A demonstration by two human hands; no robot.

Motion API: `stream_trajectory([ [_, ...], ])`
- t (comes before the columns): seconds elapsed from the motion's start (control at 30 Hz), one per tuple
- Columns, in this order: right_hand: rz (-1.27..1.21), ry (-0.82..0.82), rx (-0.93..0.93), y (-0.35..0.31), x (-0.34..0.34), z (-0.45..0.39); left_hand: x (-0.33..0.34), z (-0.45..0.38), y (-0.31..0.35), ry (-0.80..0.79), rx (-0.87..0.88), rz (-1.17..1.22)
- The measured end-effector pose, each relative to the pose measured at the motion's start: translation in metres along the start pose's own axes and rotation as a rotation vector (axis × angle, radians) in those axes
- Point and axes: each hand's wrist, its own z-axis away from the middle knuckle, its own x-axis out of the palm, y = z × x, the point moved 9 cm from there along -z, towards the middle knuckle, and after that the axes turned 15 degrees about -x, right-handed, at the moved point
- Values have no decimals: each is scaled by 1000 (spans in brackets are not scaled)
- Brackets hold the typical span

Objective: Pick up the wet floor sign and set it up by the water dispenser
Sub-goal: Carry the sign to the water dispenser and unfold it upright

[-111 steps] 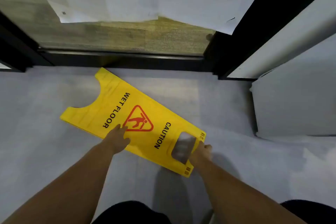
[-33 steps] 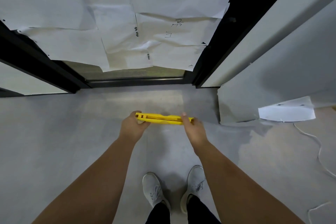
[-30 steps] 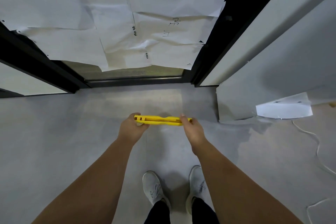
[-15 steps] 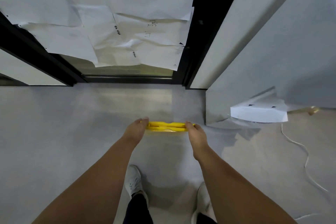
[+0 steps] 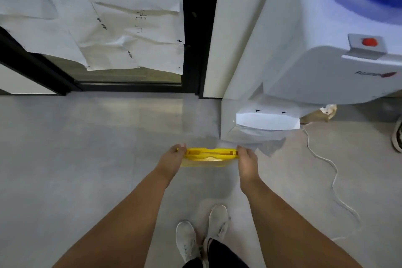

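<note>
Floor (image 5: pixel 87 159) below sign (image 5: pixel 210 154) between fingers (image 5: pixel 181 148)

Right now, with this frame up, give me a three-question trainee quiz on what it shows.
1. True or false: the wet floor sign lies flat on the floor.
2. What grips the sign's ends? A) left hand only B) right hand only C) both
3. Fill in: the white cable trails across the floor below the water ______.

Key: 1 false, it is held up edge-on; 2 C; 3 dispenser.
</note>
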Motion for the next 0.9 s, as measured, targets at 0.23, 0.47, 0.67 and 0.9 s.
stream_trajectory([
  [0.23, 10, 68, 73, 38, -54, 11, 57, 10, -18, -111, -22, 12],
  [0.47, 47, 64, 92, 59, -111, 6, 114, 29, -27, -93, -32, -5],
  [0.67, 8, 31, 133, 77, -169, -14, 179, 45, -28, -46, -63, -19],
  [0.9, -20, 6, 197, 100, -203, -32, 229, 43, -56, -7, -198, 99],
])
